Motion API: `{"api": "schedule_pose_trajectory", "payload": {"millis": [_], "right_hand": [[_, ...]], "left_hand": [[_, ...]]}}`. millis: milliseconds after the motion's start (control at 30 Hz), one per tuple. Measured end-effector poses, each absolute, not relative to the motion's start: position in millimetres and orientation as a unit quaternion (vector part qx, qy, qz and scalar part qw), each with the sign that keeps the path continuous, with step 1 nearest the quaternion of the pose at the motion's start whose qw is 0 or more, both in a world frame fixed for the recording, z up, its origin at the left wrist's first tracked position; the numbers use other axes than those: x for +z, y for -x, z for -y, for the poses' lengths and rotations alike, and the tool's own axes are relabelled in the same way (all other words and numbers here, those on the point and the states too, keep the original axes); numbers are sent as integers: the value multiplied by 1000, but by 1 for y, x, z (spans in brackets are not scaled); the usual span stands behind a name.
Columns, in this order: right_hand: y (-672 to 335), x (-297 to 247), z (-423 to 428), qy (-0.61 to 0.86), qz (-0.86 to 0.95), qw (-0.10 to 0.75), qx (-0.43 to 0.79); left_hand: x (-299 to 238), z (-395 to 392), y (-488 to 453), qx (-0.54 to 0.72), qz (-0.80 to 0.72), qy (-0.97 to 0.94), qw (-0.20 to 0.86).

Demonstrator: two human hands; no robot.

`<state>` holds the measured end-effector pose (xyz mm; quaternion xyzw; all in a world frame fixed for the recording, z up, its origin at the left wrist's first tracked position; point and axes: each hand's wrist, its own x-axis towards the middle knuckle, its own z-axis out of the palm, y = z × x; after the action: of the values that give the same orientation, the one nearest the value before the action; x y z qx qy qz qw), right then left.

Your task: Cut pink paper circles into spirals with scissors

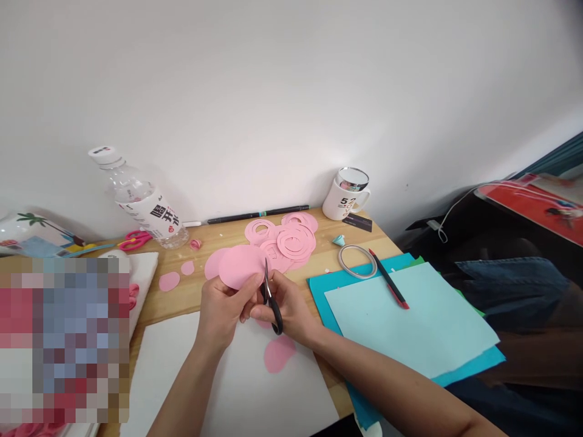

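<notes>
My left hand [225, 306] pinches a pink paper circle [241, 266] by its lower edge, above the table. In my right hand [289, 309] is a pair of black-handled scissors [274, 309], the fingers closed around its handles. The scissor blades meet the right edge of the circle; whether they are cutting at this instant I cannot tell. Below the hands, a loose pink paper piece [279, 354] lies on a white sheet [255, 394]. Just behind the hands, a pile of pink paper rings and discs [296, 243] rests on the wooden table.
A plastic bottle [148, 206] leans at the back left, near pink scissors [135, 240]. A white mug [345, 197] stands by the wall. To the right, a pen [389, 280] and a grey ring [348, 267] lie by light blue paper [410, 321]. The lower left is pixelated.
</notes>
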<state>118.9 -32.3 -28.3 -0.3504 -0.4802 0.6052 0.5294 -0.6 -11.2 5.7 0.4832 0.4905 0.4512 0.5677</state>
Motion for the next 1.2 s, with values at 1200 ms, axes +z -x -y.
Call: {"api": "schedule_pose_trajectory", "payload": {"millis": [1200], "right_hand": [[-118, -31, 31, 359, 471, 533, 604]], "left_hand": [[6, 10, 2, 445, -508, -466, 572]]}}
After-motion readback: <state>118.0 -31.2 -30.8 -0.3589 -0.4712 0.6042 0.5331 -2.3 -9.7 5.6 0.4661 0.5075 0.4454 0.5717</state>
